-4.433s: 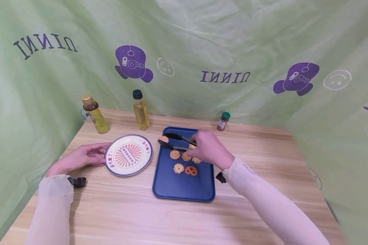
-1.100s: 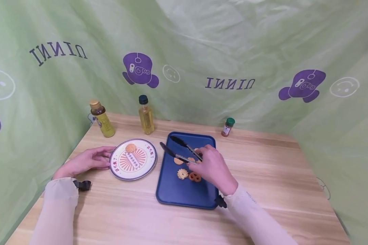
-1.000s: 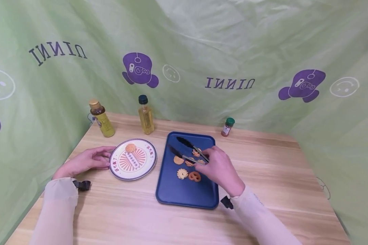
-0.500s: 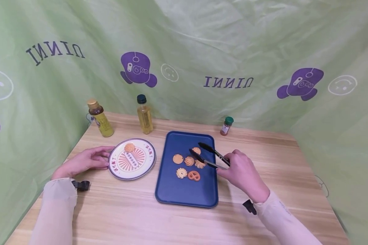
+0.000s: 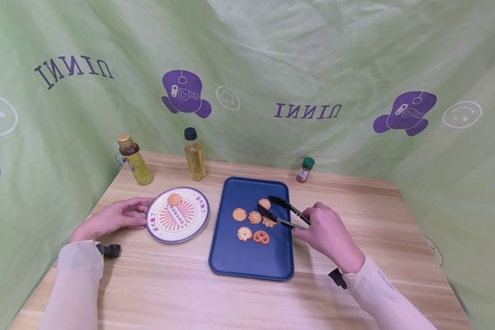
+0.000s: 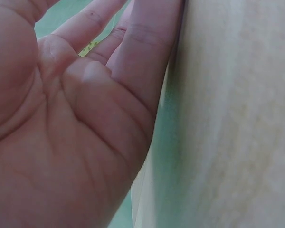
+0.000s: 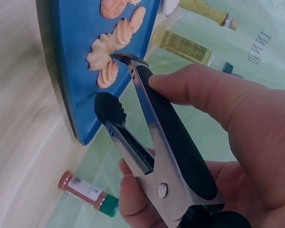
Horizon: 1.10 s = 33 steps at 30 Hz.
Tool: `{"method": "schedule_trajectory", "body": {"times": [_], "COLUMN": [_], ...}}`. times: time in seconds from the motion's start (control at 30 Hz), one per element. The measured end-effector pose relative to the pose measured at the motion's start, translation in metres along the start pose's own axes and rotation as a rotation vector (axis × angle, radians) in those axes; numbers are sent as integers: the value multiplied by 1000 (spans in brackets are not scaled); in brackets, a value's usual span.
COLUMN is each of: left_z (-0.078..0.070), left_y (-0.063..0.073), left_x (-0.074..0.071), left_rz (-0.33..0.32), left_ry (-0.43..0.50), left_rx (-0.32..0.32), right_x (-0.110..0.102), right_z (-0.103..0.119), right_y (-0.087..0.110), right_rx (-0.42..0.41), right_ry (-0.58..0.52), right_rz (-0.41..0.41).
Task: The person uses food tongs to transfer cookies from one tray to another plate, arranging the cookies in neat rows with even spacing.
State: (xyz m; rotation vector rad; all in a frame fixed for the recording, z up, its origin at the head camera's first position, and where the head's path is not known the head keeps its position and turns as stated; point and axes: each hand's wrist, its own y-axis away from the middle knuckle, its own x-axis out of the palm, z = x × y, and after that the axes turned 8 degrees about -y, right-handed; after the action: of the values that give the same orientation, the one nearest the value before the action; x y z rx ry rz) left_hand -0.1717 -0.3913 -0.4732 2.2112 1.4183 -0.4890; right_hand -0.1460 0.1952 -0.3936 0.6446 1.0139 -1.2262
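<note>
My right hand [image 5: 332,236] grips black-and-silver tongs [image 7: 159,142] over the right edge of the blue tray [image 5: 251,261]. Their tips stand spread, one on each side of a swirl cookie [image 7: 108,74]; the nearer tip overlaps a scalloped cookie [image 7: 100,52]. Around these on the tray lie a round cookie [image 5: 239,214], another swirl cookie [image 5: 255,217], a flower-shaped cookie [image 5: 244,233] and a pretzel [image 5: 261,237]. To the left, my left hand [image 5: 113,217] rests on its side on the table, relaxed fingers touching the rim of a white patterned plate [image 5: 195,224]. One swirl cookie [image 5: 174,199] sits on that plate.
Along the back of the wooden table [image 5: 161,284] stand a yellow-labelled bottle [image 5: 137,165], an oil bottle [image 5: 195,160] and a small green-capped spice jar [image 5: 305,170]. A green printed curtain [image 5: 255,68] hangs behind and at both sides.
A swirl cookie has gone from the tray's upper left onto the plate. The tongs and my right hand have shifted right, halting by the right-hand cookies. My left hand stays at the plate.
</note>
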Motion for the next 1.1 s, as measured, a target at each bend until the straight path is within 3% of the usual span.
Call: {"method": "schedule_trajectory", "body": {"times": [0.2, 1.1], "left_z": [-2, -2], "left_y": [0, 1], "left_x": [-1, 2], "left_rz": [7, 1], "left_ry": [-14, 36], "left_rx": [-25, -28], "right_x": [-1, -3], "right_z": [1, 1], "right_y": [-1, -3], "right_rx": [-5, 0], "right_ry": [6, -12], "right_rz": [5, 24]}}
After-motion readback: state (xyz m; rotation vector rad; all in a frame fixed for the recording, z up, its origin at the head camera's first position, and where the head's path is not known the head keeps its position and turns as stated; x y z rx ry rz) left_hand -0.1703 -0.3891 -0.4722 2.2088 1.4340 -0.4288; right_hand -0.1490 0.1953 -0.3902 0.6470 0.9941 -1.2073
